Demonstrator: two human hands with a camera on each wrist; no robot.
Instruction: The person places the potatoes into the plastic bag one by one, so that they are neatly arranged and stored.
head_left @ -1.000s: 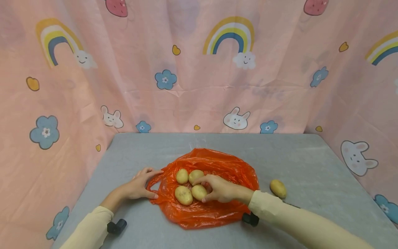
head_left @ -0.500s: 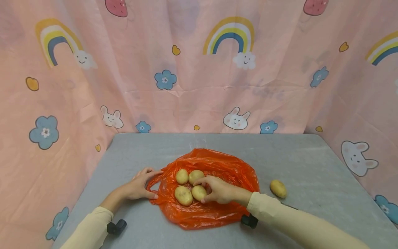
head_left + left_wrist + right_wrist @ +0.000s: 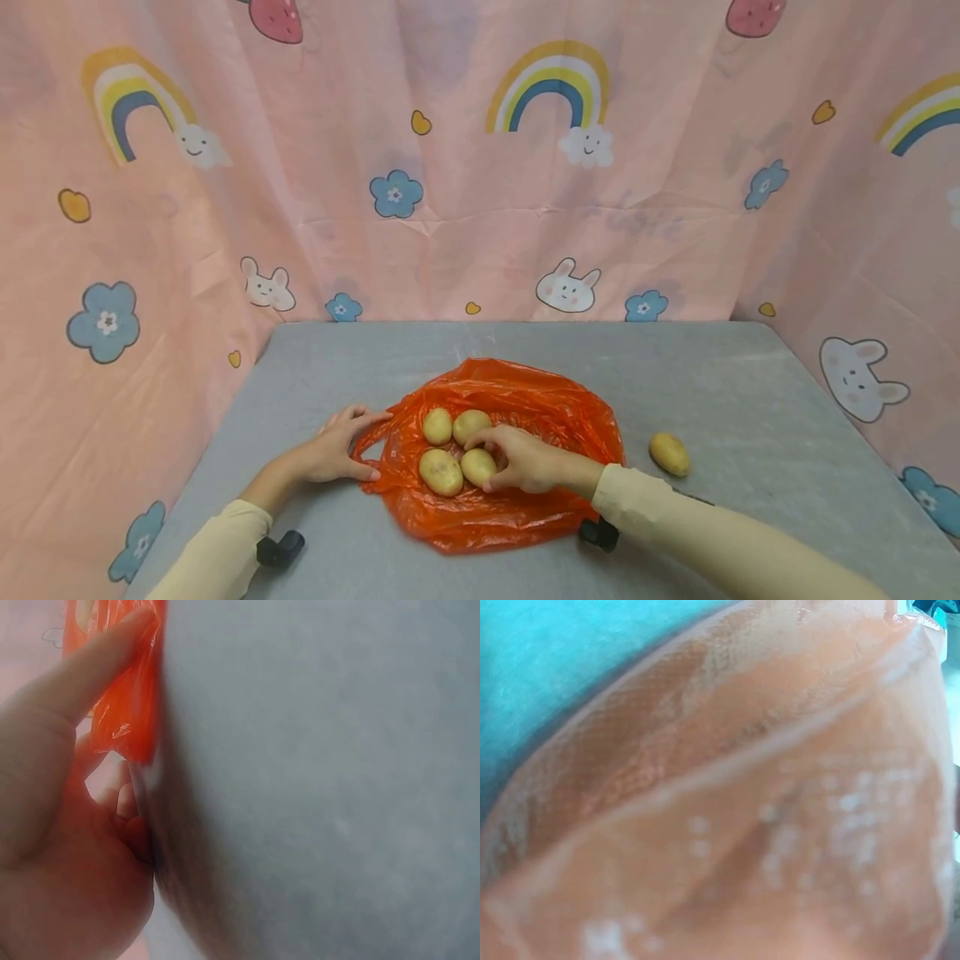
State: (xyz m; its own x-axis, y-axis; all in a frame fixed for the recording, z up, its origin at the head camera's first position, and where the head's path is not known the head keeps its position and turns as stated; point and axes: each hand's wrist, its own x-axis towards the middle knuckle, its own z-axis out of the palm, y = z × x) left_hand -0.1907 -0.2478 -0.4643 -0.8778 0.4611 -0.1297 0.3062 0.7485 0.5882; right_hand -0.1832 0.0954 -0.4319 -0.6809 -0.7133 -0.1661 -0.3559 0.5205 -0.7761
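Observation:
A red plastic bag (image 3: pixel 517 525) lies spread on the grey table, with several potatoes (image 3: pixel 441 472) grouped on its left half. My right hand (image 3: pixel 528 460) holds the front right potato (image 3: pixel 477 467) of this group, thumb at its near side and fingertips at its far side. At the bag's left end, my left hand (image 3: pixel 333 448) rests with thumb and fingers spread, touching the bag's handles (image 3: pixel 367 435). Its thumb (image 3: pixel 90 667) presses on the red plastic in the left wrist view. Blurred red plastic (image 3: pixel 742 847) fills most of the right wrist view; the right fingers are hidden there.
A single potato (image 3: pixel 670 454) lies on the table to the right of the bag, beyond the right forearm. The grey table (image 3: pixel 720 375) reaches back to a pink printed curtain (image 3: pixel 480 250), which also hangs along both sides.

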